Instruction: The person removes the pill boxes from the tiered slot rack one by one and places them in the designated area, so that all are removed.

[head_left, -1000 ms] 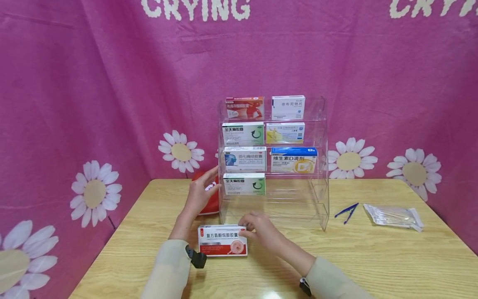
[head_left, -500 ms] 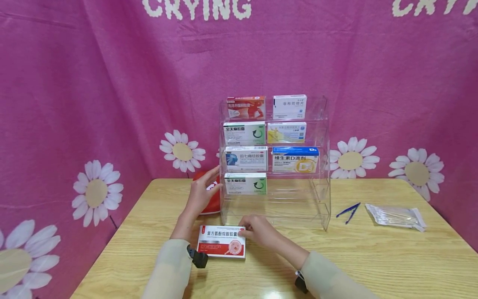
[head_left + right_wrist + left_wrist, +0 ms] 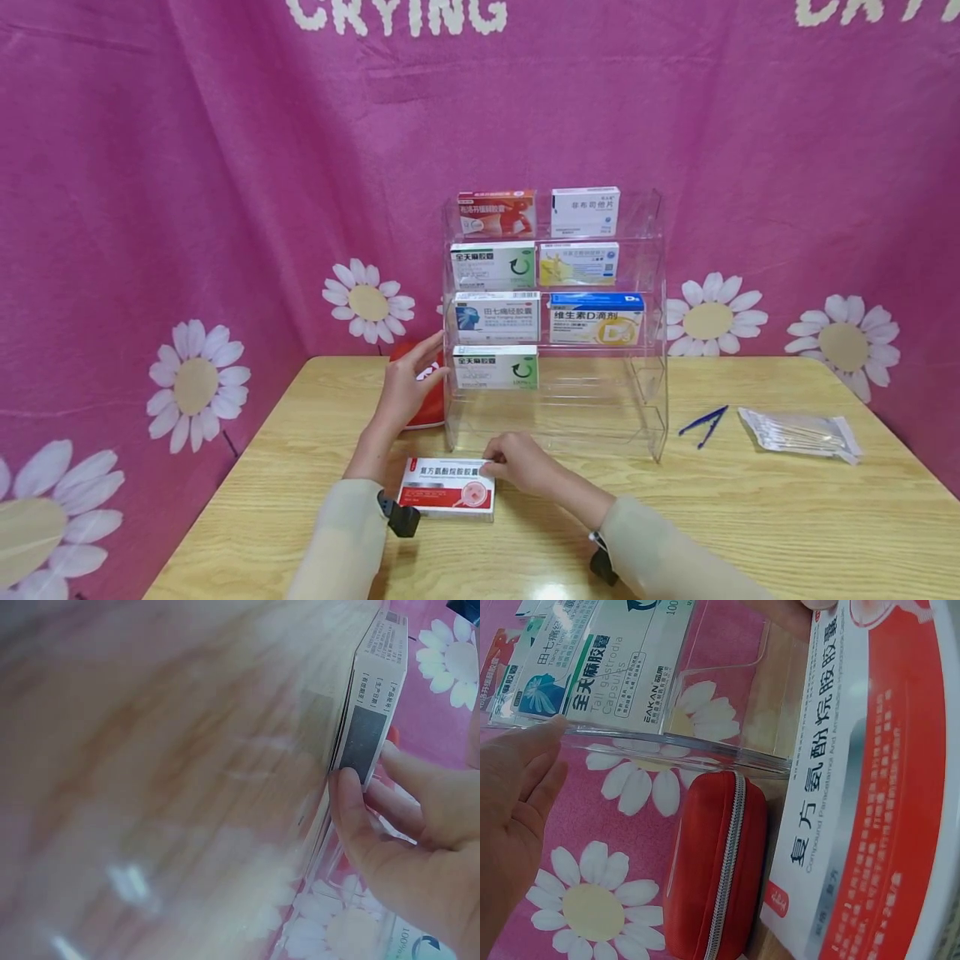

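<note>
A white-and-red medicine box (image 3: 447,486) is in front of the clear tiered display rack (image 3: 585,425), its printed face tilted up. My right hand (image 3: 528,467) pinches its upper right corner between thumb and fingers; the right wrist view shows the thumb on the box's end panel (image 3: 364,742). My left hand (image 3: 405,387) touches the rack's left side with its fingertips, the fingers fairly straight. In the left wrist view the medicine box looms large at the right. Whether the box touches the table cannot be told.
Several medicine boxes stand on the rack's upper tiers, among them a blue-topped vitamin D box (image 3: 596,318). A red zippered pouch (image 3: 716,862) sits behind my left hand. On the right lie blue tweezers (image 3: 703,427) and a bag of cotton swabs (image 3: 801,435).
The medicine box has tipped further back in my right hand's pinch, so its face points more upward. My left hand has stayed at the rack's side. The head view has shifted slightly.
</note>
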Motion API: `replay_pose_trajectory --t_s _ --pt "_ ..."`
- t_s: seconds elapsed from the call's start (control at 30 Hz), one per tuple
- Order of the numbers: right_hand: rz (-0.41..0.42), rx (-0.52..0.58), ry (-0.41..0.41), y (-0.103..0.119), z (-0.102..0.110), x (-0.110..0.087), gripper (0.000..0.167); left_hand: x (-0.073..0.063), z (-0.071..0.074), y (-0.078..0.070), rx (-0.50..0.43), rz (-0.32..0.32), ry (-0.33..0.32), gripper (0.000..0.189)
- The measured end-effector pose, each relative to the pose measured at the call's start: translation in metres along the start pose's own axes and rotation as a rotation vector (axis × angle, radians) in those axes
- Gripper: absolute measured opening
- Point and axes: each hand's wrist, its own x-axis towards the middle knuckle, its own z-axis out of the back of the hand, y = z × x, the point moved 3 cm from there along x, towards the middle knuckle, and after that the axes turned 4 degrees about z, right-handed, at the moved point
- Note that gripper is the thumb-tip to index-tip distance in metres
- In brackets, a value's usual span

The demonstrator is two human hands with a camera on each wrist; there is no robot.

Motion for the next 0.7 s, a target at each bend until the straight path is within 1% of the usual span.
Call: replay_pose_trajectory --t_s 0.17,0.27,0.4,0.5,0.7 --pt "0.006 -0.01 -0.008 -0.001 -0.002 0.001 0.01 -0.001 -0.001 0.001 0.017 -0.041 -0.02 0.058" --pt "0.008 -0.015 -0.006 -0.002 -0.002 0.001 0.011 -0.001 -0.001 0.001 0.014 -0.047 -0.027 0.058" --pt "0.007 -0.038 -0.01 -0.002 -0.001 0.0 0.013 -0.001 -0.001 0.0 -0.003 -0.01 -0.003 0.059" --pt "0.014 -0.066 -0.036 -0.002 0.002 -0.003 0.014 -0.001 0.0 0.001 -0.006 0.012 0.009 0.059" --pt "0.068 -0.126 -0.11 0.004 0.014 -0.011 0.018 -0.001 0.001 0.001 -0.006 -0.004 -0.001 0.058"
